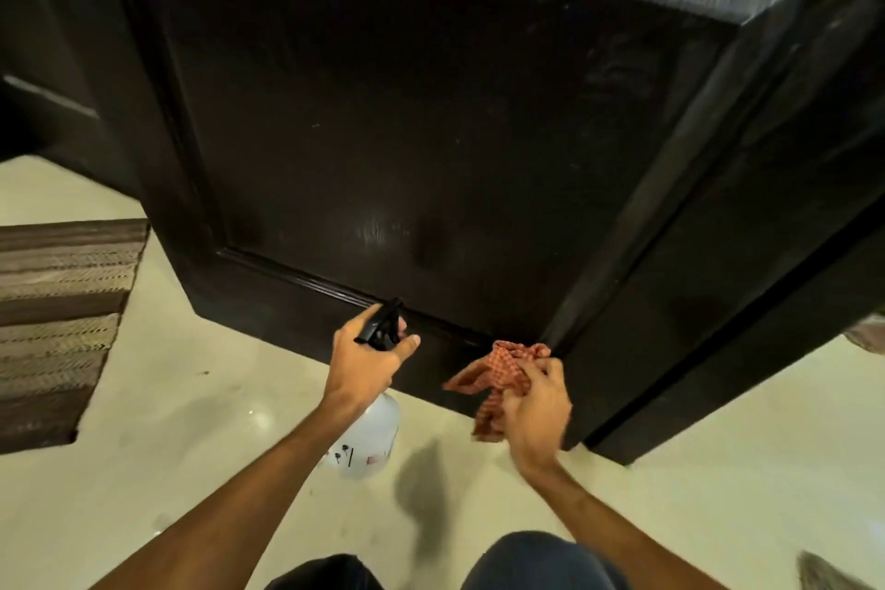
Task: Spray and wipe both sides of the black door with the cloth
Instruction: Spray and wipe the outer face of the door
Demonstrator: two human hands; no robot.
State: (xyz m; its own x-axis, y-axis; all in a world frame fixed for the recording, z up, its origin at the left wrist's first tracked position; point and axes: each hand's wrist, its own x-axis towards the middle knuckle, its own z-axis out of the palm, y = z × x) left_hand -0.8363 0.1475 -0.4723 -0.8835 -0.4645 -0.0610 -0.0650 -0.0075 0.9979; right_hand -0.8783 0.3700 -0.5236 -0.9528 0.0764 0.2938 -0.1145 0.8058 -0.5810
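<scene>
The black door (pixel 431 134) fills the upper middle of the head view, its recessed panel facing me and its bottom rail just above the floor. My left hand (pixel 364 362) grips a white spray bottle (pixel 366 438) by its black trigger head, whose nozzle points at the door's lower rail. My right hand (pixel 536 407) is closed on a crumpled orange checked cloth (pixel 493 374), held close to the door's lower right corner. Whether the cloth touches the door I cannot tell.
A black door frame (pixel 747 283) stands to the right of the door. A brown striped mat (pixel 57 326) lies on the pale tiled floor (pixel 191 446) at the left. My knees (pixel 536 561) show at the bottom edge.
</scene>
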